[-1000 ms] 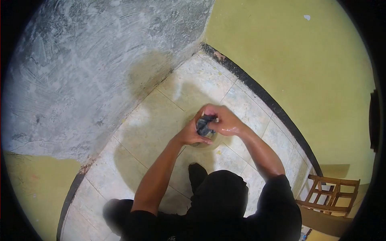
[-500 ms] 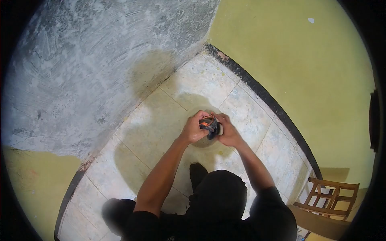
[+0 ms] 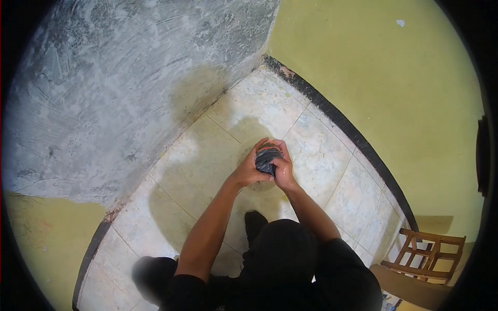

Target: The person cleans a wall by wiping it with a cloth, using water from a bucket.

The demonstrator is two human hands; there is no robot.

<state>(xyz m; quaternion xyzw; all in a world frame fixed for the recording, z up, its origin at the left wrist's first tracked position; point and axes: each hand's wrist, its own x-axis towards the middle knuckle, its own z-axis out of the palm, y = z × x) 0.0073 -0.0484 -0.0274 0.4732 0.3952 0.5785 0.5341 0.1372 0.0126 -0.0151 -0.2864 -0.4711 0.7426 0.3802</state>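
A dark grey-black bundle (image 3: 266, 159) with orange stripes along its far side is held between my two hands, above the tiled floor. It looks soft and folded; its exact kind cannot be made out. My left hand (image 3: 250, 168) wraps the left side of it. On the right, my right hand (image 3: 283, 167) grips it, thumb across the near face, and small white flecks show on the back of that hand. Beneath the hands a round, see-through bowl (image 3: 263, 186) is partly visible, mostly hidden by them.
Pale floor tiles (image 3: 316, 150) run into a corner between a rough grey wall (image 3: 129, 78) and a yellow-green wall (image 3: 373, 78). A black skirting strip (image 3: 332, 114) edges the floor. At lower right stands a wooden frame (image 3: 428, 256). My dark-shod foot (image 3: 254, 225) is just below the hands.
My right hand has moved left and closed in on the bundle, next to my left hand. The pale thing by the right hand is no longer visible. More of the bowl is covered.
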